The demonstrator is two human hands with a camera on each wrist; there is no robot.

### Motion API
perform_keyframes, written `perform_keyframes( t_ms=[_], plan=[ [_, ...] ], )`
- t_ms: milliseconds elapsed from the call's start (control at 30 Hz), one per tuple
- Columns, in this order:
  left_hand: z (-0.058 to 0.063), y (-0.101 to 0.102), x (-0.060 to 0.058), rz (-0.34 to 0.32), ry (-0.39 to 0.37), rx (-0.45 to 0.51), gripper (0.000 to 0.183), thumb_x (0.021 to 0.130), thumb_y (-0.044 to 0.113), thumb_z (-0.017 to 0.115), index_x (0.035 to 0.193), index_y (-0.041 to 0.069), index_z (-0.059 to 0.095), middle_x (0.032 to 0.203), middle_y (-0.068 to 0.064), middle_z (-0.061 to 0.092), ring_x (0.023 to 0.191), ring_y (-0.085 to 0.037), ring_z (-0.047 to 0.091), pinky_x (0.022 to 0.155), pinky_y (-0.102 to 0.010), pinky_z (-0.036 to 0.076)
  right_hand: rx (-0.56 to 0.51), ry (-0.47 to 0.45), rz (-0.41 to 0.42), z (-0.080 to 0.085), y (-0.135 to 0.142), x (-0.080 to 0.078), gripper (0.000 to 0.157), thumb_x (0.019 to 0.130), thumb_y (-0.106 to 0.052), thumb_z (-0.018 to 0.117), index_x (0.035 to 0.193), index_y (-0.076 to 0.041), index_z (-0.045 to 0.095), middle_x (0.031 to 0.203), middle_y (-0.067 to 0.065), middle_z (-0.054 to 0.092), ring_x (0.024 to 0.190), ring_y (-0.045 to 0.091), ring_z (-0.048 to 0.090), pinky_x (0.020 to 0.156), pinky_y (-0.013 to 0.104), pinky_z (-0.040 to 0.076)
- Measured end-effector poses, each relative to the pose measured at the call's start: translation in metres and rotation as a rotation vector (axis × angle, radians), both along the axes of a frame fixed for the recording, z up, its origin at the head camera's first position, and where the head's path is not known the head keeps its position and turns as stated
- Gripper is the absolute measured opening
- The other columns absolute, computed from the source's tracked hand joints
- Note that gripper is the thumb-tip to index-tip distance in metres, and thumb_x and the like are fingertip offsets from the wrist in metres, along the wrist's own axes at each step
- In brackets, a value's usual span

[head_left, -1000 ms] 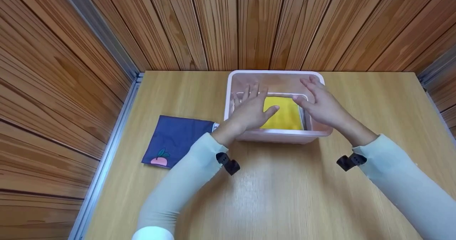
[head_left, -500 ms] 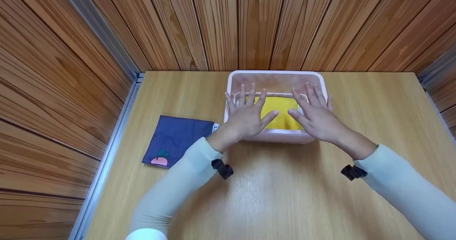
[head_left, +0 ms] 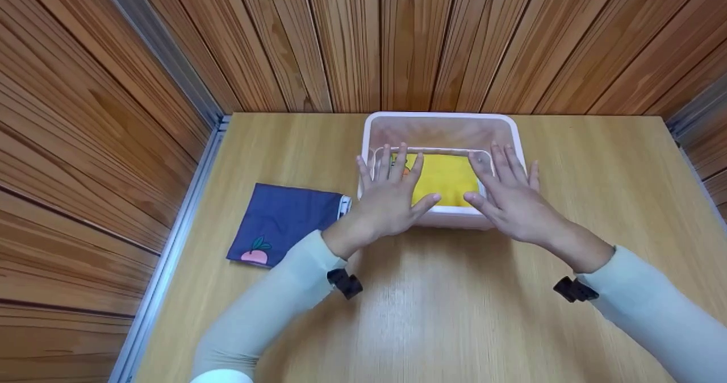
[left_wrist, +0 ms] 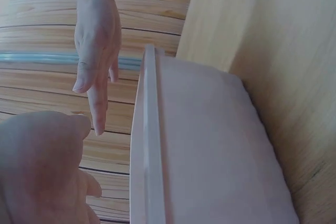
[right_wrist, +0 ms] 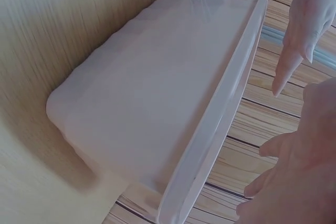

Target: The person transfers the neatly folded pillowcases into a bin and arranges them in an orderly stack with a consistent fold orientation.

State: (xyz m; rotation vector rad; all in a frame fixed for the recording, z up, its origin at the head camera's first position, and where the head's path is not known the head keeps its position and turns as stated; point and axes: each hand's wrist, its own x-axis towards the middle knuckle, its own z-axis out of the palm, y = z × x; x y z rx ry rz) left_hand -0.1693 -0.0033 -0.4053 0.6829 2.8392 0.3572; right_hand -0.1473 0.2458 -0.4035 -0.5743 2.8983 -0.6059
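Note:
A pale pink plastic box (head_left: 443, 114) holds a folded yellow cloth (head_left: 446, 178) at its bottom. My left hand (head_left: 386, 204) hovers over the box's front left part, fingers spread and nothing held. Over the front right corner is my right hand (head_left: 514, 204), likewise palm down with straight, parted fingers. In the left wrist view, both hands are raised above the level of the box's rim (left_wrist: 153, 140). Part of an orange print shows on the yellow cloth between the left fingers. Beside the box on the left lies a folded navy cloth (head_left: 289, 215) with a pink fruit print.
The box stands on a light wooden table (head_left: 443, 315), close to the wood-panelled back wall (head_left: 352, 42). A metal rail (head_left: 170, 275) runs along the table's left edge. White striped fabric (head_left: 345, 205) peeks out at the navy cloth's right end.
Both hands have drawn back toward me from over the box's middle, the right one also shifting rightward and spreading its fingers. More of the yellow cloth shows. Box and navy cloth have stayed put.

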Motion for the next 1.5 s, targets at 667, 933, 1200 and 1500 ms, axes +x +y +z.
perform_keyframes(
  t_ms=[667, 933, 1200, 1500],
  plan=[
    [-0.006, -0.017, 0.040, -0.077, 0.000, -0.018, 0.083, 0.100, 0.071, 0.027, 0.165, 0.023, 0.008, 0.170, -0.007, -0.012, 0.150, -0.033, -0.026, 0.112, -0.069, -0.018, 0.010, -0.017, 0.047, -0.002, -0.003, 0.030, 0.074, 0.104, -0.048, 0.051, 0.162, -0.011, 0.024, 0.169, 0.019, -0.008, 0.154, 0.041, -0.015, 0.112, 0.069, -0.020],
    [-0.015, -0.023, 0.049, -0.073, -0.017, -0.001, 0.084, 0.099, 0.072, 0.027, 0.165, 0.022, 0.011, 0.169, -0.006, -0.015, 0.150, -0.031, -0.028, 0.112, -0.071, -0.016, 0.013, -0.008, 0.070, -0.007, -0.010, 0.043, 0.075, 0.103, -0.053, 0.051, 0.162, -0.013, 0.027, 0.169, 0.019, -0.007, 0.154, 0.040, -0.014, 0.113, 0.070, -0.018],
    [-0.020, -0.034, 0.062, -0.071, -0.069, 0.021, 0.084, 0.100, 0.071, 0.027, 0.165, 0.020, 0.011, 0.170, -0.007, -0.015, 0.152, -0.034, -0.022, 0.110, -0.071, -0.019, 0.025, 0.008, 0.107, -0.009, -0.022, 0.054, 0.076, 0.102, -0.055, 0.053, 0.162, -0.014, 0.029, 0.169, 0.021, -0.003, 0.153, 0.042, -0.015, 0.113, 0.071, -0.015],
    [-0.029, -0.052, 0.075, -0.066, -0.100, 0.017, 0.083, 0.100, 0.071, 0.029, 0.164, 0.022, 0.013, 0.171, -0.008, -0.010, 0.153, -0.036, -0.018, 0.110, -0.072, -0.018, 0.031, -0.028, 0.134, -0.013, -0.032, 0.064, 0.078, 0.101, -0.061, 0.048, 0.163, -0.018, 0.026, 0.170, 0.019, -0.002, 0.153, 0.043, -0.014, 0.115, 0.068, -0.014]
  ],
)
